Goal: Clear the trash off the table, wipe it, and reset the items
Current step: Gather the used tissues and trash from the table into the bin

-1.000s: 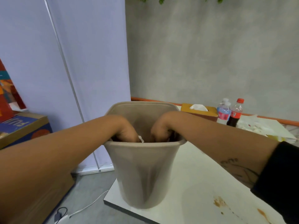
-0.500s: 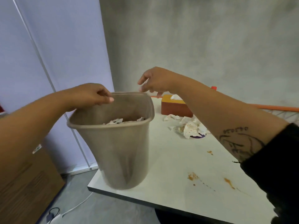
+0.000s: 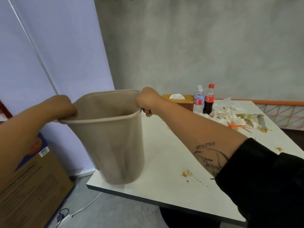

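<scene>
Left hand (image 3: 65,107) grips the near-left rim of the beige plastic waste bin (image 3: 111,145); right hand (image 3: 148,102) grips the far-right rim, fingers curled under the edge. One second ago both hands were down inside the bin. Half a second ago the right hand was free in the air, and it has now closed on the rim. The bin is tilted and motion-blurred, with its base over the near-left corner of the white worktop (image 3: 164,162). Contact with the surface cannot be confirmed.

Judgement: the contents have been pressed down, and the two-handed hold suits moving the bin. Clearing is incomplete – crumpled white tissues (image 3: 222,114) lie at the far side, beside the dark cola bottle (image 3: 209,101), the clear water bottle (image 3: 198,99) and the orange tissue box (image 3: 179,99). Brown sauce stains (image 3: 186,173) mark the near surface – wiping has not begun.
</scene>
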